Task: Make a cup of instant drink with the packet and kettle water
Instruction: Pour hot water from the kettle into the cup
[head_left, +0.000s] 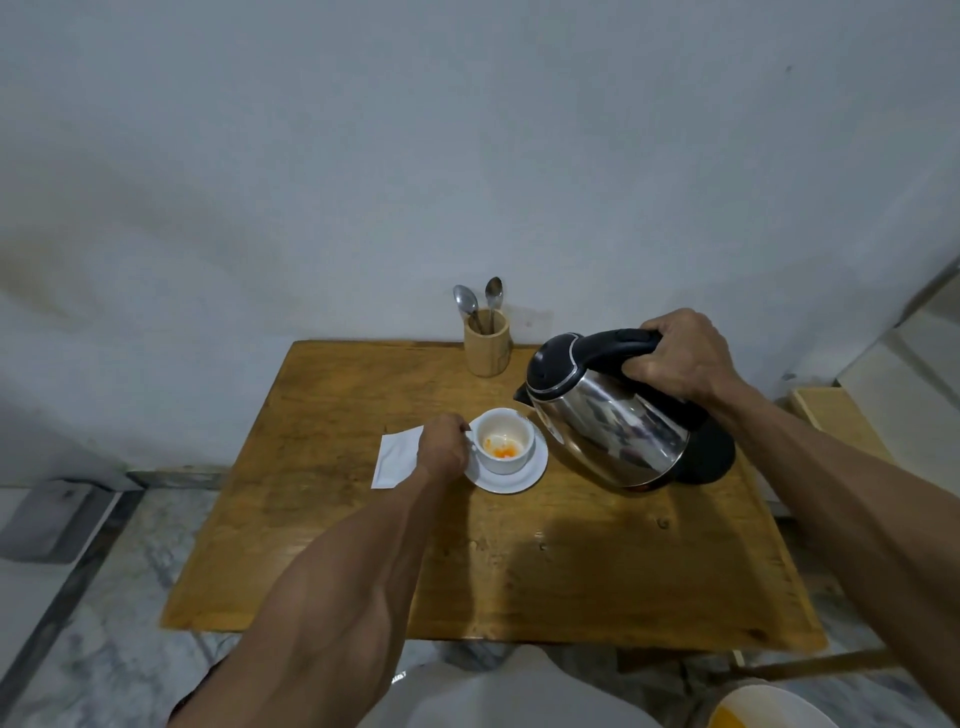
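A white cup with orange powder in its bottom stands on a white saucer near the middle of the wooden table. My left hand grips the cup's handle on its left side. My right hand holds the black handle of a steel kettle, which is tilted left with its spout just above and right of the cup's rim. No water stream shows. The kettle's black base sits behind it. A white packet lies flat left of the cup, partly under my left hand.
A wooden holder with two spoons stands at the table's back edge by the wall. A wooden stool or board is at the right. A white bowl with yellow contents shows at the bottom right.
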